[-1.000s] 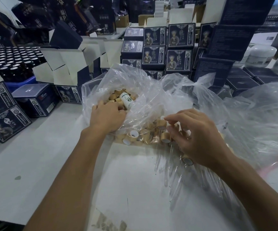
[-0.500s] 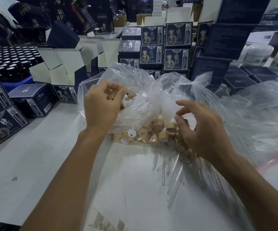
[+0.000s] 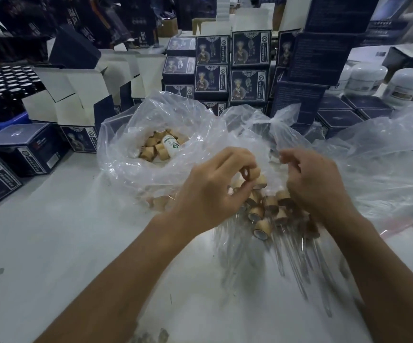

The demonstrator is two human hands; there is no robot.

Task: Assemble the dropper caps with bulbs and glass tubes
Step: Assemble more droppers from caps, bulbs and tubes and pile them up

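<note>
A wooden cap (image 3: 249, 174) sits pinched in the left hand (image 3: 210, 191), above a heap of caps (image 3: 269, 206) and glass tubes (image 3: 299, 256) on the worktop (image 3: 52, 231). The right hand (image 3: 316, 186) curls beside it; whether it grasps anything, I cannot tell. Behind them lies a clear bag (image 3: 131, 154).

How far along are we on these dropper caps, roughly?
Early to midway. Done: assembled droppers with tubes lie piled on the table. In hand: the left hand pinches one bamboo cap; what the right hand grips is unclear. Left: many loose caps in the plastic bag.
</note>
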